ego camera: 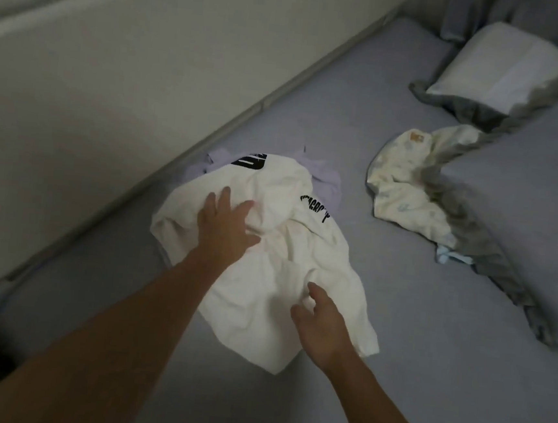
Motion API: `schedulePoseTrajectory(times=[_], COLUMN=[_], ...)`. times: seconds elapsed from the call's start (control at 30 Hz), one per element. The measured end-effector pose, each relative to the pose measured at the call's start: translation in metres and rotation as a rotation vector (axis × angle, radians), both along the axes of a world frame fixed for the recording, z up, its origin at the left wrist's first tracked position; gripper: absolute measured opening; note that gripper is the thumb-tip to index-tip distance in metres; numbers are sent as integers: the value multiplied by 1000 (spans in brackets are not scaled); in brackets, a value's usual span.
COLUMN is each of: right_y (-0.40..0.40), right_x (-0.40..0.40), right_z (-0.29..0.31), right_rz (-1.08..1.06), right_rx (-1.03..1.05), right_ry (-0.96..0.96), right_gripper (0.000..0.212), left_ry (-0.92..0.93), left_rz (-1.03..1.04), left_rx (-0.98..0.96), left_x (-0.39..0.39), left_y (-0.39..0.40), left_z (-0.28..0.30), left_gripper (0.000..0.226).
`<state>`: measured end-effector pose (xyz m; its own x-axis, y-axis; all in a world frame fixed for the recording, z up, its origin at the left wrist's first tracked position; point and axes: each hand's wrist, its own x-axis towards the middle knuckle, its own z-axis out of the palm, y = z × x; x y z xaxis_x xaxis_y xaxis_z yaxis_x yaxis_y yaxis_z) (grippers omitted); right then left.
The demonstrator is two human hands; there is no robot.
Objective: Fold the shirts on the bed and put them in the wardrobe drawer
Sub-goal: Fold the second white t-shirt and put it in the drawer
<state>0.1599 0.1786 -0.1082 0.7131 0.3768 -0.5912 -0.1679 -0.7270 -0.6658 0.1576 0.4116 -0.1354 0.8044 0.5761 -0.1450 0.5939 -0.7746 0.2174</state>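
A crumpled white shirt with black lettering lies on the grey bed sheet, in the middle of the view. Under its far edge a lilac shirt shows in part. My left hand rests flat on the upper part of the white shirt, fingers spread. Over the shirt's near right part my right hand hovers or touches lightly, fingers slightly curled and apart. Neither hand has cloth gripped.
A pale padded headboard or wall panel runs along the bed's left side. A patterned cream blanket and a grey duvet lie to the right. A white pillow sits at the far right.
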Motion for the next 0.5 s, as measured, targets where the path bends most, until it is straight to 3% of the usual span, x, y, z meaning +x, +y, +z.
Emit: schedulePoseTrajectory(times=[0.07,0.13,0.27,0.37,0.5], right_y=[-14,-31,-51,-61,-93], right_x=[-8,-15,-23,-27,-42], right_z=[-4,1,40,67,84], right_rz=[3,-24,-228,-411,-444], right_rx=[-2,10,154,278,351], right_ry=[25,35,111,294,529], right_gripper=[59,57,38,22,41], left_ry=[-49,-200,-549,-659,-633], left_rz=[-9,79,209,234,340], left_rx=[51,-70,-396,-642,-994], left_x=[4,-3,-50,-98,-139], left_y=[0,-17,-84,-141,-234], left_z=[-5,3,55,102,133], left_gripper=[32,15,7,3,14])
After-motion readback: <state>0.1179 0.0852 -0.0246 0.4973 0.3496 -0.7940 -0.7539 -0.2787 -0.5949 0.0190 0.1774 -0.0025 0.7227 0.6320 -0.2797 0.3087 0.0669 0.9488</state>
